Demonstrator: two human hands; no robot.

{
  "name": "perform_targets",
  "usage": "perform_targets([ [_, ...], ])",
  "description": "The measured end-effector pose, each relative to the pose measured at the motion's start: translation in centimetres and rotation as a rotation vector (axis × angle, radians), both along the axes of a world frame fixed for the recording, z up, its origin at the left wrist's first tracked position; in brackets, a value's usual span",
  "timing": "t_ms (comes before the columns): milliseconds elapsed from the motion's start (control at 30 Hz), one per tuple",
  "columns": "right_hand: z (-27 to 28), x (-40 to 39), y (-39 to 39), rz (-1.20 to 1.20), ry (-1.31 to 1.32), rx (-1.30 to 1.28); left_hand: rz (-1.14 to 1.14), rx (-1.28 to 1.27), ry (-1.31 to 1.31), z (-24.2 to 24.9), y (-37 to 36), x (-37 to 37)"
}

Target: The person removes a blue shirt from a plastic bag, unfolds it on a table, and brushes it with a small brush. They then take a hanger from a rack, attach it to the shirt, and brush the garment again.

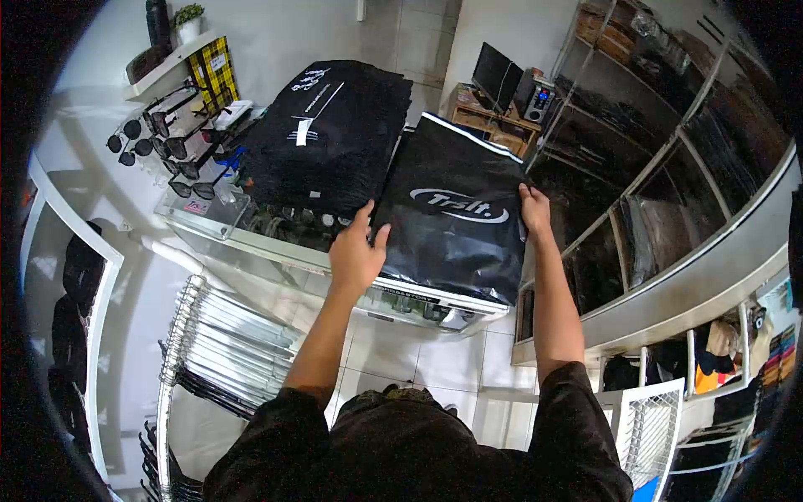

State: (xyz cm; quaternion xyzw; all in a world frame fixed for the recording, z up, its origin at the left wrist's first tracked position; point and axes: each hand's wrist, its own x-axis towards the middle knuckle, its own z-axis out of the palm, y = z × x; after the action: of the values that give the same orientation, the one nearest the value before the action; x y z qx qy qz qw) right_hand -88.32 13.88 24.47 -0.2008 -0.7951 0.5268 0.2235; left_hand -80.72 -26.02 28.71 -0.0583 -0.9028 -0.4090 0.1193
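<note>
Bordering black bag [452, 247], tall black stack [347, 138], sunglasses [192, 189] beyond

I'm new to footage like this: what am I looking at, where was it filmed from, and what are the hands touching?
No machine here: these are a person's own bare hands. The single picture comes from a head-worn camera looking forward and down. On the glass counter lie a black printed bag and, beside it, a stack of flat black items. The left hand, thumb and fingers apart, is at the bag's left edge. The right hand is at its right edge and seems to grip it, though some fingers are hidden.
</note>
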Motion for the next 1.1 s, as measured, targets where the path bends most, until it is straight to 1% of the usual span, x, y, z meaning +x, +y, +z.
perform_targets([
  [33,-0.3,-0.2,0.2,-0.048,-0.101,0.194,0.022,-0.001,0.081,-1.4,-0.2,-0.2],
  [67,-0.7,-0.4,0.2,-0.044,-0.104,0.198,0.026,0.003,0.077,-2.5,-0.4,-0.4],
  [133,0.3,0.3,-1.7,-0.095,-0.133,0.264,0.067,-0.034,0.252,-3.4,-0.6,-0.7],
  [167,-0.3,0.0,-1.9,-0.134,-0.083,0.266,0.1,-0.059,0.32,-3.4,-0.5,-0.6],
  [200,-0.5,-0.3,-1.8,-0.13,-0.084,0.268,0.104,-0.058,0.319,-3.5,-0.6,-0.6],
  [267,-0.7,-0.8,-1.5,-0.094,-0.135,0.278,0.078,-0.149,0.339,-3.7,-0.9,-0.8],
  [300,-0.3,-0.6,-2.1,-0.091,-0.135,0.278,0.081,-0.15,0.338,-3.7,-1.0,-0.7],
  [367,0.4,0.0,-3.1,-0.133,-0.14,0.376,0.099,-0.168,0.381,-3.8,-1.0,-0.6],
  [467,0.0,0.1,-3.3,-0.141,-0.162,0.45,0.113,-0.214,0.367,-4.5,-1.1,-0.8],
  [600,0.7,1.7,-4.3,-0.123,-0.241,0.48,0.127,-0.211,0.386,-4.0,-1.4,-0.3],
  [667,-0.1,3.0,-4.8,-0.217,-0.192,0.648,0.193,-0.273,0.442,-3.5,-1.5,0.3],
  [700,0.5,4.6,-5.9,-0.215,-0.212,0.644,0.181,-0.232,0.431,-4.1,-1.8,0.2],
  [767,3.8,9.4,-9.9,-0.122,-0.077,0.665,0.177,-0.241,0.415,-3.9,-2.1,1.4],
  [800,4.0,11.2,-11.8,-0.059,0.022,0.735,0.184,-0.239,0.436,-3.8,-2.0,1.6],
  [833,4.6,12.9,-14.2,-0.013,0.023,0.798,0.158,-0.188,0.461,-4.3,-2.1,1.6],
  [867,4.6,14.2,-16.0,0.046,0.005,0.83,0.139,-0.196,0.453,-4.7,-2.2,1.7],
  [933,2.6,15.3,-17.8,0.054,-0.095,1.01,0.16,-0.217,0.485,-5.0,-2.2,1.5],
  [967,1.5,15.9,-17.7,0.042,-0.103,1.004,0.16,-0.243,0.494,-5.2,-2.3,1.5],
  [1033,0.2,16.5,-16.9,-0.019,-0.296,0.977,0.144,-0.233,0.473,-5.3,-2.4,1.5],
  [1067,0.1,16.6,-16.1,-0.022,-0.296,0.98,0.144,-0.22,0.449,-5.3,-2.4,1.5],
  [1100,0.1,17.0,-15.3,-0.045,-0.351,0.868,0.142,-0.219,0.448,-5.2,-2.4,1.6],
])
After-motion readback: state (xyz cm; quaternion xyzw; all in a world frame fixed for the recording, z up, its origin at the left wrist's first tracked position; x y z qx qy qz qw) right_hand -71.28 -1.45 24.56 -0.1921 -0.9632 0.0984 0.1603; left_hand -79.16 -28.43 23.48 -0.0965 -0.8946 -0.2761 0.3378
